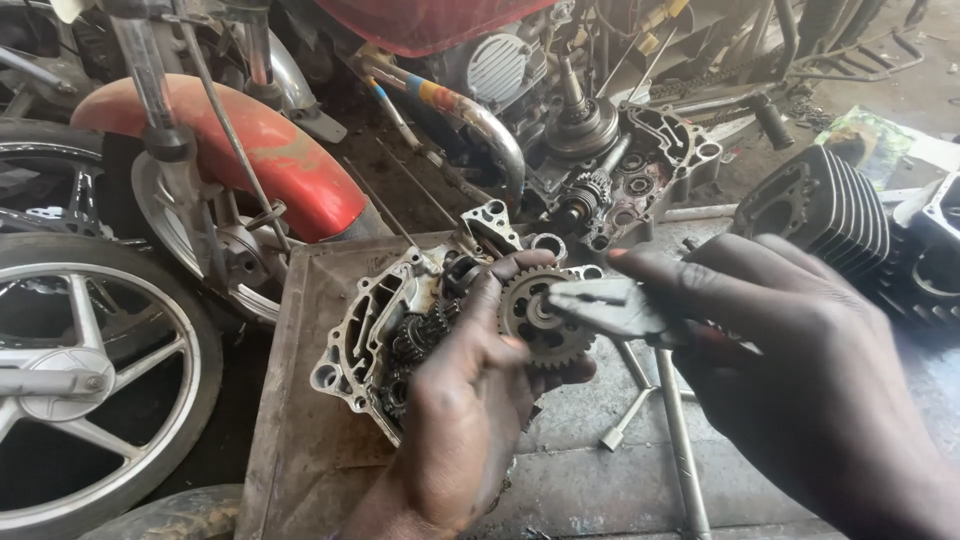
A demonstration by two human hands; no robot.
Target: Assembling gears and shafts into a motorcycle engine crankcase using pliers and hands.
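Observation:
My left hand holds a round toothed metal gear upright between thumb and fingers. My right hand grips a pair of pliers whose jaws touch the gear's centre hub. Just behind my left hand lies an open engine crankcase half with small dark gears inside, resting on a greasy flat slab.
A motorcycle's red front fender and spoked wheel stand at left. Another crankcase half with shafts lies behind. A finned black cylinder sits at right. A metal T-wrench lies on the floor beneath my hands.

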